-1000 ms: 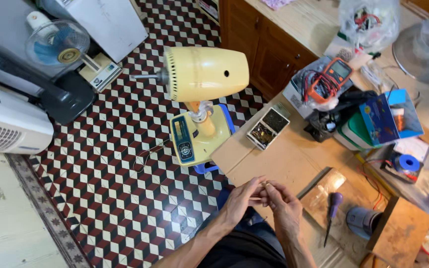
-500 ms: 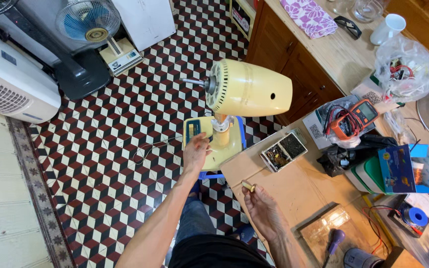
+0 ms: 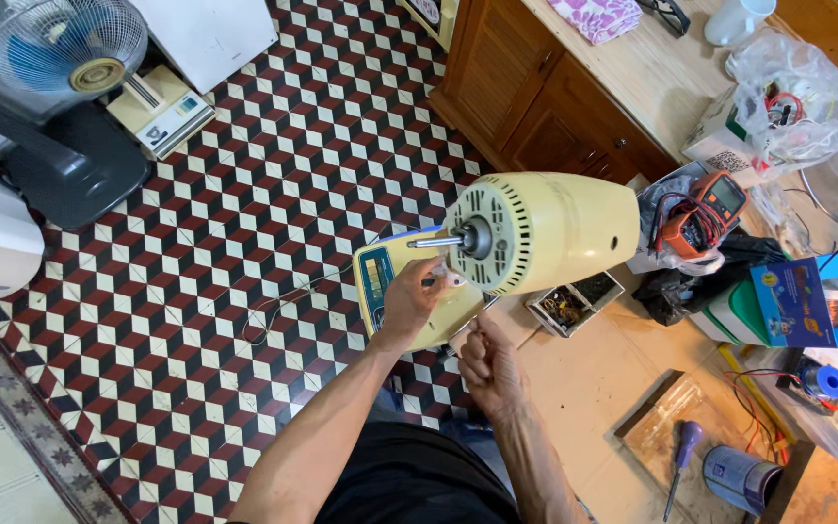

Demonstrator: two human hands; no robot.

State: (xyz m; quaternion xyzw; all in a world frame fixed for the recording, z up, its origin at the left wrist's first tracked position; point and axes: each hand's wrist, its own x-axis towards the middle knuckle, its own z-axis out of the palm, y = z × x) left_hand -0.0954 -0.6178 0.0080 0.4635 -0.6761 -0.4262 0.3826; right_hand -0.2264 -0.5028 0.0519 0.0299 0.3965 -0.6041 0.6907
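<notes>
A red, black and white checkered floor [image 3: 244,213] is filling the left and centre of the frame, while a wooden tabletop [image 3: 594,388] is taking up the lower right. At the centre, a cream fan motor housing [image 3: 555,233] without blades is being carried on its stand over a cream base with a blue control panel [image 3: 380,281], its bare metal shaft [image 3: 435,242] pointing toward the left of the frame. The left hand [image 3: 411,301] is being held curled against the stand just below the housing's front face, gripping it; what the fingertips are pinching cannot be told. The right hand [image 3: 490,367] is being held just below and to the right, loosely closed, whether around something small cannot be told. An orange multimeter [image 3: 705,209] is lying at right, and a purple-handled screwdriver [image 3: 681,456] at lower right.
</notes>
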